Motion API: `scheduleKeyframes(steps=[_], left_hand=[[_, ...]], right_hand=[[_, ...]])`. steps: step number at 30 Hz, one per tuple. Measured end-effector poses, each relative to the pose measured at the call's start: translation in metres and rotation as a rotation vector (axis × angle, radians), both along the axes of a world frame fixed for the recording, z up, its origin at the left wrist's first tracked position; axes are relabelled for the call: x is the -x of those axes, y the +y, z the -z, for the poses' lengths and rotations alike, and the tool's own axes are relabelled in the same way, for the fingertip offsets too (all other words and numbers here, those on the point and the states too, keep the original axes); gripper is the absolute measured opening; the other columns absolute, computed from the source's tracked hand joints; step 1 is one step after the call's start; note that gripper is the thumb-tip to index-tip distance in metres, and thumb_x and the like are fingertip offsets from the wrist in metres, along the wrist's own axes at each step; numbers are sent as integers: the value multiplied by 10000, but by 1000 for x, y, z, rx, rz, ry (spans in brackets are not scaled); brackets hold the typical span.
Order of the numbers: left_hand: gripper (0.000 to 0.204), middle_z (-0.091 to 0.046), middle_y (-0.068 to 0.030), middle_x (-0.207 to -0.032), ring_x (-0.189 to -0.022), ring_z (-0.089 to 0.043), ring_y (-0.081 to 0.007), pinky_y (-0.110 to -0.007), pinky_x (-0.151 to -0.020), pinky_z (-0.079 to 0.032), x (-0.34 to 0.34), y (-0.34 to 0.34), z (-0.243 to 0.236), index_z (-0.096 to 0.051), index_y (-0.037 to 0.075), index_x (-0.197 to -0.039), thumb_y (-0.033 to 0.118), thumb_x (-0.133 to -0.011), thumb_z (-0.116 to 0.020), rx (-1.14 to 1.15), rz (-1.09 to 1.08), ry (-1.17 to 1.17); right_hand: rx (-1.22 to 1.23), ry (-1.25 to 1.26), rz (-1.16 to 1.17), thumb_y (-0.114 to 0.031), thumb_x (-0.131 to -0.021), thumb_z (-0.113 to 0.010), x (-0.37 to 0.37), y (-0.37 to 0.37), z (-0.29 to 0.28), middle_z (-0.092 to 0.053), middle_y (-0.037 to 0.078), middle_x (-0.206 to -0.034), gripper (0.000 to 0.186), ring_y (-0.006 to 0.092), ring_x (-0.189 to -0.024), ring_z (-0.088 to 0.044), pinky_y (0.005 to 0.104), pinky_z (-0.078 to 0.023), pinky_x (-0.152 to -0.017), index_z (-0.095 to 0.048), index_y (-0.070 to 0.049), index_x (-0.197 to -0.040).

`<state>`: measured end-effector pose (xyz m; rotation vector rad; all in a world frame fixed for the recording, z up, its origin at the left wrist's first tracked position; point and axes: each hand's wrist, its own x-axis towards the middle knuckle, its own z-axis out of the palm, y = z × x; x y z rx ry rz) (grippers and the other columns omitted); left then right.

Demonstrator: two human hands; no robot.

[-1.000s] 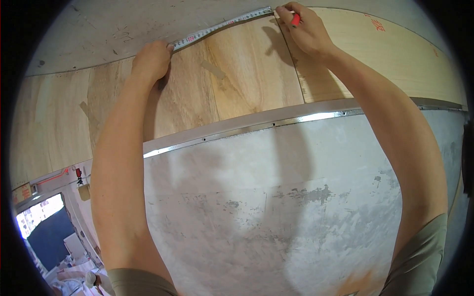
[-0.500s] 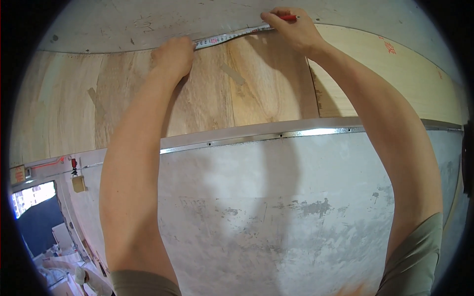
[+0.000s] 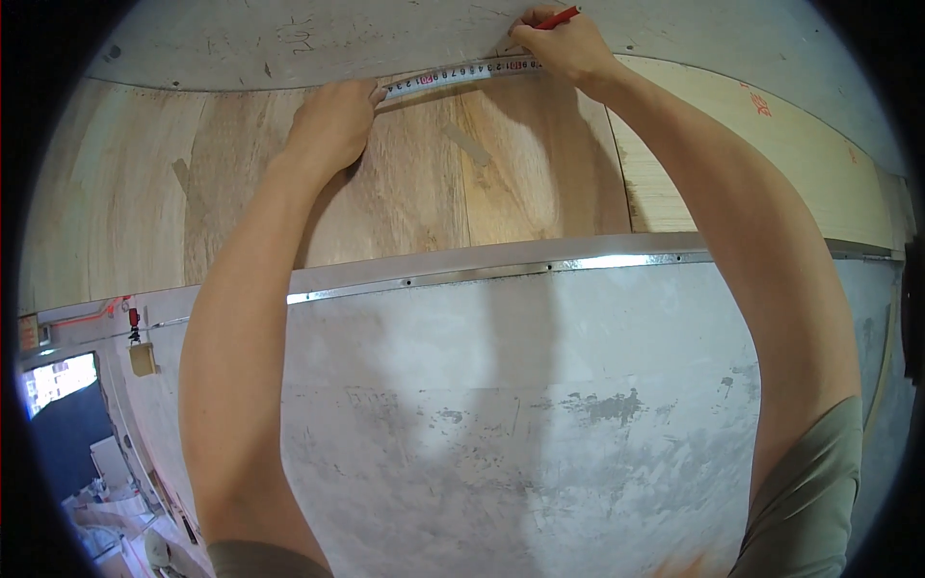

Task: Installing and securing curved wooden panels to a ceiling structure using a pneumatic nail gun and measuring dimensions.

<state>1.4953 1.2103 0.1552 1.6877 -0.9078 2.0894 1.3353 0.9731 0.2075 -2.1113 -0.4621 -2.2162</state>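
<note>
Both my arms reach up to wood-grain panels (image 3: 405,183) overhead. A white tape measure blade (image 3: 453,80) stretches between my hands along the seam where the panels meet the grey surface (image 3: 385,39). My left hand (image 3: 335,120) is closed on the tape at its left end; the case, if it is there, is hidden. My right hand (image 3: 568,48) is closed around a red pencil (image 3: 558,18), close to the grey surface, with the tape's right part running under its fingers. Whether those fingers also grip the tape is hidden.
A shiny metal strip (image 3: 462,275) with screws borders the panels, above a patchy grey plaster wall (image 3: 434,424). A paler panel (image 3: 761,154) with red marks lies to the right. At lower left are a window (image 3: 60,380) and cluttered items (image 3: 125,520).
My right hand has risen slightly, tilting the pencil up. The tape's marked face shows more fully, and my left hand has shifted a little. The view has moved slightly.
</note>
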Motion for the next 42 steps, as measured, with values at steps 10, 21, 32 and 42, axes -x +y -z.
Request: scheduleKeyframes(steps=[10, 21, 32, 42], left_hand=[[308, -637, -260, -911, -885, -582, -478, -530, -777, -444, 24, 33, 90, -605, -22, -862, 223, -1014, -498, -137, 9, 175], [148, -585, -134, -772, -779, -578, -348, -471, -684, -467, 20, 41, 165, -580, 33, -798, 102, -895, -668, -326, 72, 1], [172, -578, -155, -770, -766, -566, -362, -467, -680, -455, 23, 39, 163, -568, 22, -793, 109, -927, -633, -347, 101, 36], [362, -609, -205, -732, -752, -604, -387, -472, -703, -454, 42, 39, 140, -579, -16, -780, 248, -1014, -499, -424, 90, 541]], right_hand=[[-23, 32, -8, -299, -882, -644, -24, -15, -11, -731, 49, -871, 263, 143, -788, -647, 285, -509, -765, -750, -71, -955], [-45, -116, -12, -353, -896, -648, -41, -26, -8, -740, 95, -934, 328, 184, -848, -674, 313, -518, -818, -737, -74, -1044], [-20, -96, 34, -296, -895, -637, -28, -30, -6, -742, 92, -962, 295, 192, -879, -682, 310, -518, -822, -729, -61, -1048], [-204, -44, -194, -172, -923, -587, 42, -68, 80, -692, 68, -827, 219, 150, -755, -613, 316, -494, -689, -722, -5, -965]])
